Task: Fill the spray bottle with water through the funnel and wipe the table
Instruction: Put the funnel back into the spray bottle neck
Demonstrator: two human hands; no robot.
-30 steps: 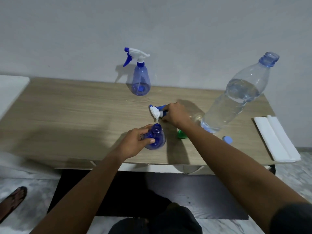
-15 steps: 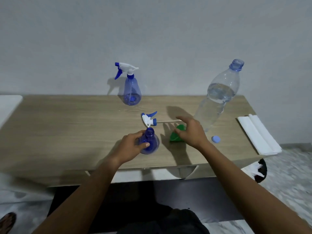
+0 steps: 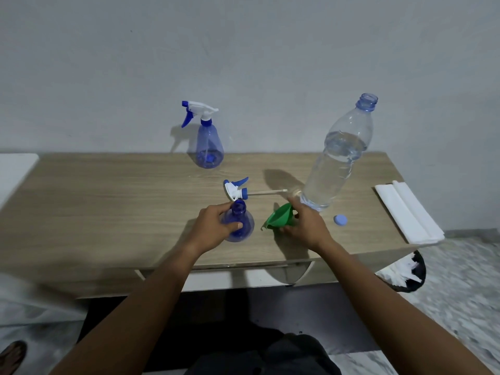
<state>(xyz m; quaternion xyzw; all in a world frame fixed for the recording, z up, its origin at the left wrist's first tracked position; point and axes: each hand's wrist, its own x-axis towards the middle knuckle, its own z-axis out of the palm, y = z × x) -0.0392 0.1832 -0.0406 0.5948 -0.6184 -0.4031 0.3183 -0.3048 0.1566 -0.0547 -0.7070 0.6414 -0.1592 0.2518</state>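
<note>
The left forearm (image 3: 151,290) and right forearm (image 3: 378,290) are bare, right down to the left hand (image 3: 213,228) and right hand (image 3: 305,226). Dark, almost black clothing (image 3: 270,355) covers the lap. A dark sandal (image 3: 12,357) shows at the bottom left corner.

Dim, cool-grey light from right/front. Back sprayer (image 3: 208,147) & water bottle (image 3: 335,163) throw soft shadows leftward on wall (image 3: 243,50) & table (image 3: 108,198). Centre sharp; floor (image 3: 460,266) corners smeared. Wide-angle bows edges.

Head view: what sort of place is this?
Probably a room in a home: a wooden table stands by a bare wall on a marbled floor.
</note>
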